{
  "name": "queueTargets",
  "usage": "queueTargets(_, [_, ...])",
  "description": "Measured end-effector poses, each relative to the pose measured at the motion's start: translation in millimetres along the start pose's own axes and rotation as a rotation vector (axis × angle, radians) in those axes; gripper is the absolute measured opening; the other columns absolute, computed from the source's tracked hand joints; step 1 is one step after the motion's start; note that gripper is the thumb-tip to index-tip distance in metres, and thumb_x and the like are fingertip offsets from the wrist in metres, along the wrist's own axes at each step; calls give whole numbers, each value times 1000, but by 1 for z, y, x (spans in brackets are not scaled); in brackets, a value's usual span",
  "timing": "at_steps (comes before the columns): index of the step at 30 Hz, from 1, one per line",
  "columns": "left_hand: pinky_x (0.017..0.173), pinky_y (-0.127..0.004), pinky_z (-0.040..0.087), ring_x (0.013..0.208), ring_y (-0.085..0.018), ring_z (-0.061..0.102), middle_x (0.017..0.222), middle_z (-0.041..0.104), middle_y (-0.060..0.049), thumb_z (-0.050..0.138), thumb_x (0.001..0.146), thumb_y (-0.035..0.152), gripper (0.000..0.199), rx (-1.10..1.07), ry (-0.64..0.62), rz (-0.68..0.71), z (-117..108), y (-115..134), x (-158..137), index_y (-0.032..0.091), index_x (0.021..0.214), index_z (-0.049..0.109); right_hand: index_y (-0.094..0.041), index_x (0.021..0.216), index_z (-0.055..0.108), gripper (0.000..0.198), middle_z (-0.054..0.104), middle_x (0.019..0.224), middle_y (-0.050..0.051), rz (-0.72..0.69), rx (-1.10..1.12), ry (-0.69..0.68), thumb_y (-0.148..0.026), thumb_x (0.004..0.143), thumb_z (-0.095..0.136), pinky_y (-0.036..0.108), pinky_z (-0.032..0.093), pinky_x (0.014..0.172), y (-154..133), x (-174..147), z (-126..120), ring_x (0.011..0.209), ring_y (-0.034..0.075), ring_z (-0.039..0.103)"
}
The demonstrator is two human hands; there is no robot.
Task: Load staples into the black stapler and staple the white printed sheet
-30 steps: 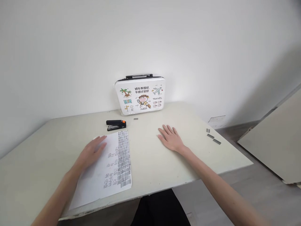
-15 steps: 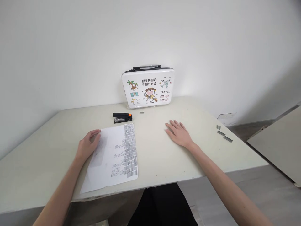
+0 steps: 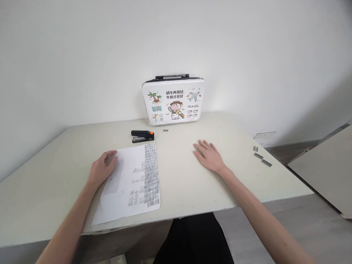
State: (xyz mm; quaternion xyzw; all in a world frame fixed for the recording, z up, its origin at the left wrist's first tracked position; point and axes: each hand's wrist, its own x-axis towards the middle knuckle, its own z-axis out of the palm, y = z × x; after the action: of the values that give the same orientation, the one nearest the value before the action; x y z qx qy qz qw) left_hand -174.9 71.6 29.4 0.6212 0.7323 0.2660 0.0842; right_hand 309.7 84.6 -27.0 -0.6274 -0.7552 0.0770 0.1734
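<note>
My left hand (image 3: 102, 168) rests at the upper left edge of a printed sheet of paper (image 3: 125, 194), thumb and forefinger loosely curved with a gap between them. The thumb lies over the sheet's edge; the other fingers are partly hidden. My right hand (image 3: 209, 157) lies palm down on the table (image 3: 178, 183), fingers spread, holding nothing. Just beyond the paper sits a black stapler (image 3: 142, 136) with an orange patch, its front pointing left. A short strip of staples (image 3: 165, 130) lies to the right of the stapler.
A white carry case (image 3: 173, 102) with cartoon prints and a black handle leans on the wall at the back. Several small grey staple strips (image 3: 258, 156) lie near the table's right edge. A white panel (image 3: 324, 168) stands beyond that edge, low on the right.
Both hands keep their places on the paper and the table. The view has shifted very slightly; nothing was taken hold of or let go.
</note>
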Motion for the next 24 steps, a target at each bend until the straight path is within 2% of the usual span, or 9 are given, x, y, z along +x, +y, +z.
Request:
queueTargets(12, [102,-44,51,123,-34,65,133,72,-4,57,88,50,42,5,15,14,4,-4,3,29,124,67,-25,153,53,60,36,170,5,-3,14,11,-55,108,28,48,17,131,1,0,0,160,26,26])
queueTargets(18, [99,-43,51,124,-33,65,136,71,-5,55,89,50,43,13,0,14,1,5,-1,29,124,66,-24,152,54,59,38,169,6,-7,29,0,-53,108,28,48,17,131,0,-2,-4,159,26,28])
queueTargets(21, [98,-42,51,120,-33,66,136,71,-6,54,89,51,45,26,0,13,-1,8,-3,28,125,66,-24,152,54,58,38,169,6,-11,35,3,-52,109,29,47,17,131,1,-2,-5,159,26,27])
queueTargets(24, [91,-40,53,107,-31,69,133,73,-6,51,89,53,48,63,-4,26,-1,8,-6,27,128,66,-23,152,55,57,38,169,6,-16,38,9,-51,109,31,47,17,130,2,-2,-3,159,27,28])
